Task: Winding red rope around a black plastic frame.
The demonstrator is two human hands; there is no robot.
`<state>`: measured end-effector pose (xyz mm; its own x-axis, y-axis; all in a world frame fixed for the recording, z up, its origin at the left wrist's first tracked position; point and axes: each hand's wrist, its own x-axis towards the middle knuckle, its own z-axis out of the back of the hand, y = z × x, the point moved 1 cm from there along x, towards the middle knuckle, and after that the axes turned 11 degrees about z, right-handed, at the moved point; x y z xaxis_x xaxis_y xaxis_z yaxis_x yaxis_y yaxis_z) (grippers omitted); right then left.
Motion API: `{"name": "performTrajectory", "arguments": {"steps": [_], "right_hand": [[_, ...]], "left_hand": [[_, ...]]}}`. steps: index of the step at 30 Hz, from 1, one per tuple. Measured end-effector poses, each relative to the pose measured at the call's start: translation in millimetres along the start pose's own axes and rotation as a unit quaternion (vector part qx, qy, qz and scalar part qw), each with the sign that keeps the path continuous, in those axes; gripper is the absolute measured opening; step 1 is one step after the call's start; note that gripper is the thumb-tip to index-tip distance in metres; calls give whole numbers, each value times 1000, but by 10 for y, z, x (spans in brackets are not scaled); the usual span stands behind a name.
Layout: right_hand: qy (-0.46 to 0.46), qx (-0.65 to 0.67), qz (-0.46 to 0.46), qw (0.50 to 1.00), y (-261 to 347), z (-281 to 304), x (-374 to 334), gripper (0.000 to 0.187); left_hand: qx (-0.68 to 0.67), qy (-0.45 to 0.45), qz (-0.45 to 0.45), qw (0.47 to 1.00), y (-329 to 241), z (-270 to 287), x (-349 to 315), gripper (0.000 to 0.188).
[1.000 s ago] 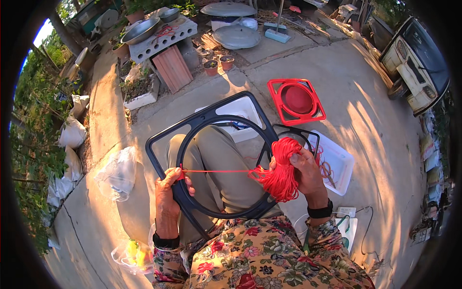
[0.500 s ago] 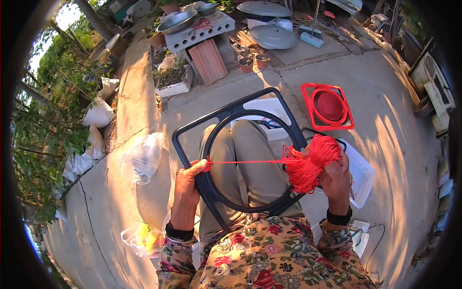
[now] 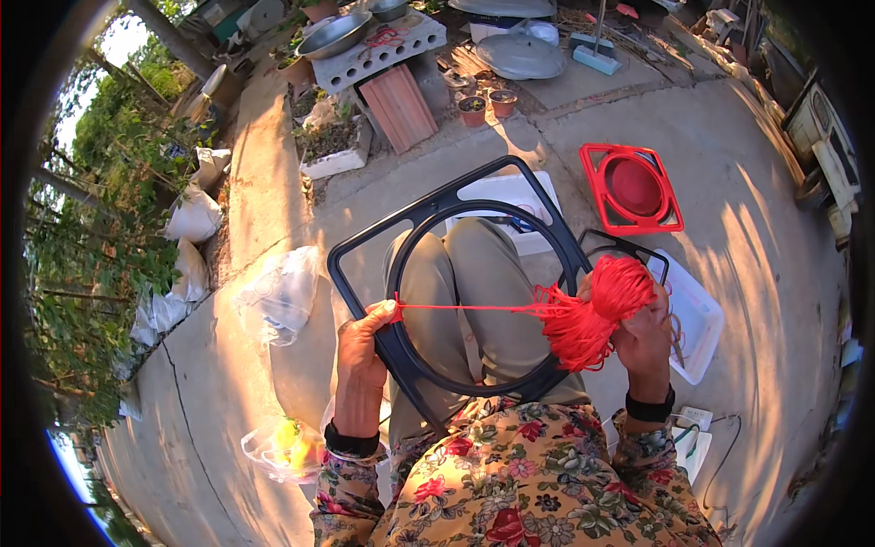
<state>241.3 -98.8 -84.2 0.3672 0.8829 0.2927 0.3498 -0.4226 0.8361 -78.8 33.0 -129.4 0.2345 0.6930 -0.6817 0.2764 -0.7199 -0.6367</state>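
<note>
Left hand (image 3: pixel 360 360) fingers pinch taut red cord (image 3: pixel 456 307) against black square plastic frame (image 3: pixel 437 301) on lap. Right hand (image 3: pixel 643 342) fingers grip red cord bundle (image 3: pixel 592 314). Advisable: keep tension even.

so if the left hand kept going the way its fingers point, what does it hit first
The left hand points up and right across the black frame it grips. Past the rim, it would probably meet the person's left knee first, though depth is unclear.
</note>
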Motion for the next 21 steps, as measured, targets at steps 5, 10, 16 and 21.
{"name": "performTrajectory", "arguments": {"steps": [5, 10, 16, 21], "right_hand": [[17, -54, -15, 998, 23, 20, -19, 55], [56, -46, -109, 991, -63, -182, 117, 49], [132, -14, -184, 974, -561, -735, 386, 50], [187, -114, -120, 968, -692, -1089, 467, 48]], "left_hand": [[-7, 11, -3, 1000, -38, -45, -6, 19], [-13, 49, -22, 998, -100, -229, -284, 20], [14, 53, -69, 996, -110, -425, -534, 20], [3, 37, -65, 997, -111, -448, -529, 20]]}}
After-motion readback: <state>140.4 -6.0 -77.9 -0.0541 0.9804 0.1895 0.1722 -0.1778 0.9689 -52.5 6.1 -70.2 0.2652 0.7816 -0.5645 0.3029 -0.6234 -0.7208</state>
